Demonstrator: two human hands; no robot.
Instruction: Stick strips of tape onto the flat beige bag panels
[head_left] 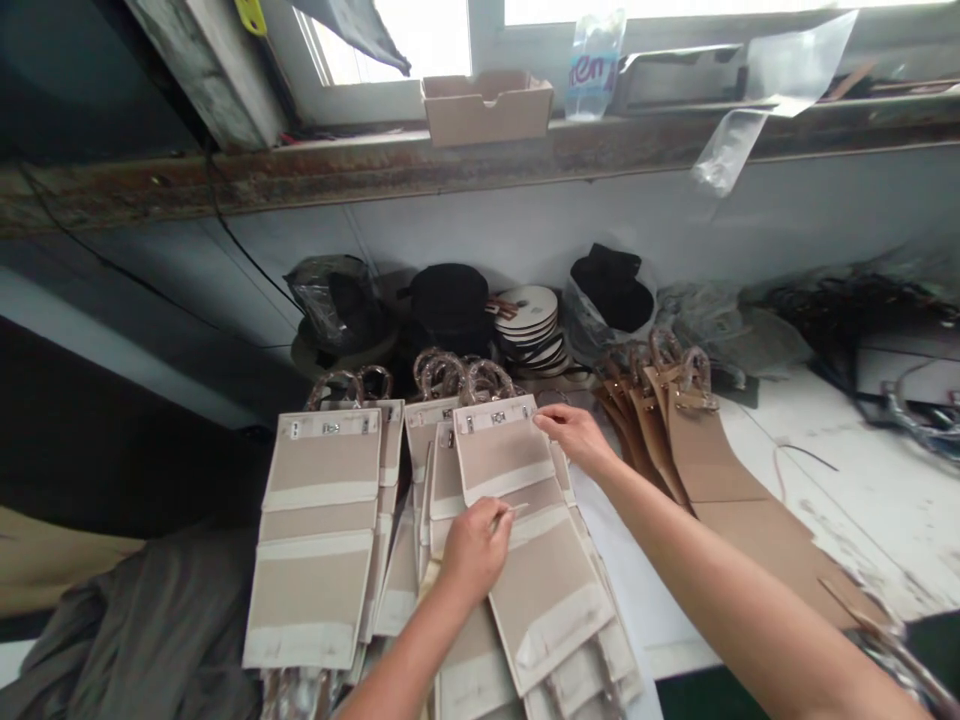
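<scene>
In the middle of the head view, a beige handbag panel (501,452) with a plastic-wrapped handle and small metal fittings lies on top of a stack of similar panels. My right hand (576,432) pinches this panel at its upper right corner, beside a metal fitting. Lower down, my left hand (475,550) is closed around a thin pale stick (517,508), whose tip points right over the panel's middle. The stick's other end is hidden in the fingers. To the left lies another stack of handbag panels (315,590), its handles toward the wall.
Brown panels (705,450) with wrapped handles lie on the white table (847,470) at right. Along the wall stand tape reels (529,310), black rolls (450,300) and plastic bags. A cardboard box (487,110) and a plastic bottle (594,70) sit on the sill. Dark cloth (165,620) hangs at left.
</scene>
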